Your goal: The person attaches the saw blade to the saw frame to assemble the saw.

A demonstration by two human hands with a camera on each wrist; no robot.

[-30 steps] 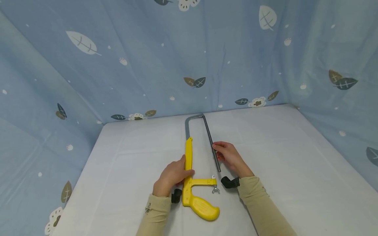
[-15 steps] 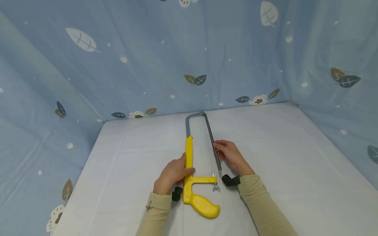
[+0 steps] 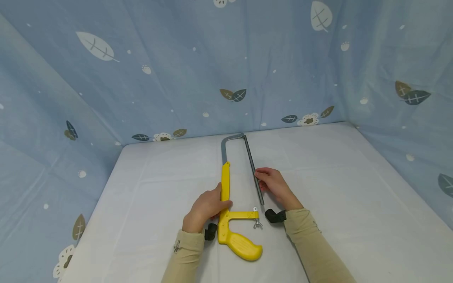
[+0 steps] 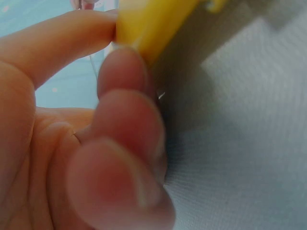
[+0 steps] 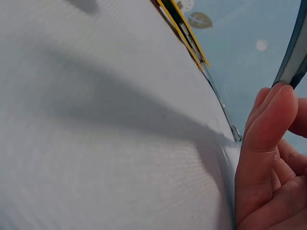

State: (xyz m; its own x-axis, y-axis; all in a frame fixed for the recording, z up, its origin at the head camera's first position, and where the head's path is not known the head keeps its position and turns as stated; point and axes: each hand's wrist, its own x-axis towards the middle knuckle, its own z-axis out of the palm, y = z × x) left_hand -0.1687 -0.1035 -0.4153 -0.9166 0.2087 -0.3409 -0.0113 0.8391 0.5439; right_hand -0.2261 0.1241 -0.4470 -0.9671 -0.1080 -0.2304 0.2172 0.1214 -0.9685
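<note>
A hacksaw frame with a yellow handle (image 3: 245,246) lies on the white surface, its grey bow reaching away from me. My left hand (image 3: 205,206) grips the yellow bar of the frame, thumb across it; the left wrist view shows the yellow bar (image 4: 148,24) between thumb and fingers. With thumb and fingers, my right hand (image 3: 275,185) pinches a long dark-grey strip (image 3: 249,155), which looks like a saw blade. Its far end is at the frame's far tip; whether it is hooked on, I cannot tell. The near end stands apart from the wing nut (image 3: 258,224).
A white-covered table (image 3: 354,177) spreads out on both sides of the hacksaw. Blue leaf-printed curtains (image 3: 177,78) rise behind it and along the left and right. Black wrist cameras (image 3: 275,215) sit close to the frame.
The head view has shifted slightly. Both hands keep their holds, and the frame and strip stay almost where they were.
</note>
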